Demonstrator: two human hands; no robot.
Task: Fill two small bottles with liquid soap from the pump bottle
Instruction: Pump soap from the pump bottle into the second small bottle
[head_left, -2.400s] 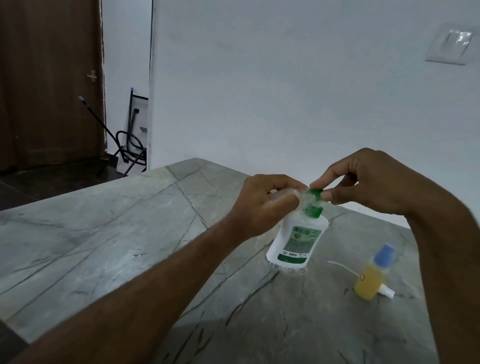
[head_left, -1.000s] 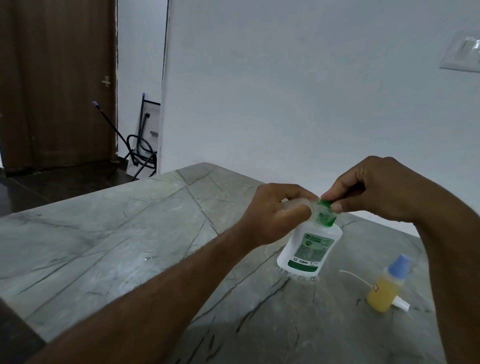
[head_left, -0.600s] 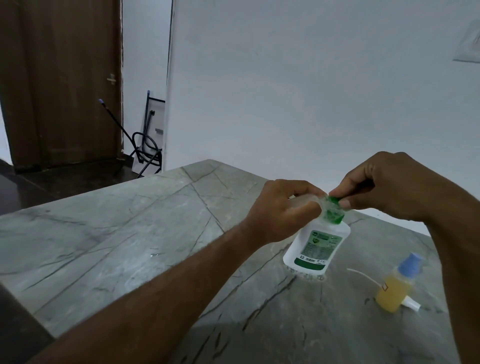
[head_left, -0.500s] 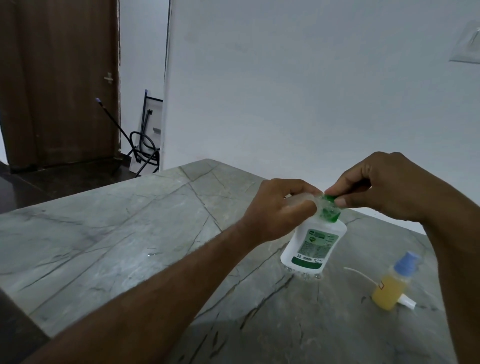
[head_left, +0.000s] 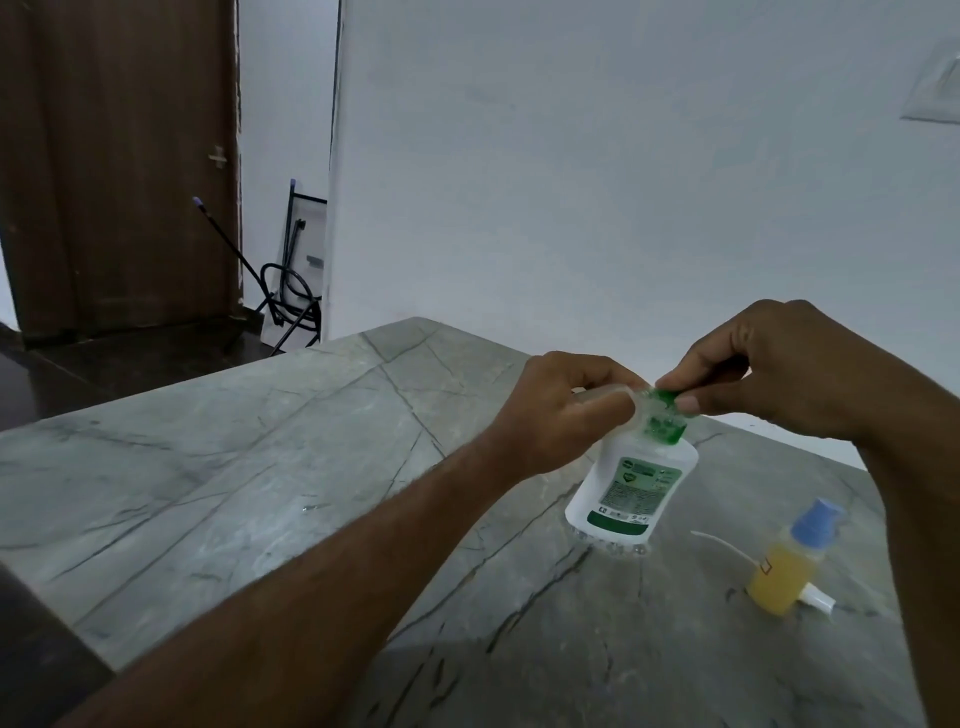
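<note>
A white pump bottle (head_left: 631, 483) with a green label stands on the grey stone table (head_left: 260, 467). Its green pump head (head_left: 665, 415) is pinched between the fingers of my right hand (head_left: 769, 369). My left hand (head_left: 561, 410) holds a small clear bottle (head_left: 602, 395) on its side, its mouth against the pump's nozzle; most of it is hidden in my fist. A second small bottle (head_left: 784, 571) with yellow liquid and a blue cap stands at the right.
A white spray cap with a thin tube (head_left: 815, 597) lies beside the yellow bottle. A wall rises behind the table's far edge. At the back left are a brown door (head_left: 119, 156) and a black stand with cables (head_left: 291, 291).
Both hands keep their hold on the small bottle and the pump head. Only the camera has shifted slightly; the bottles on the table have not moved.
</note>
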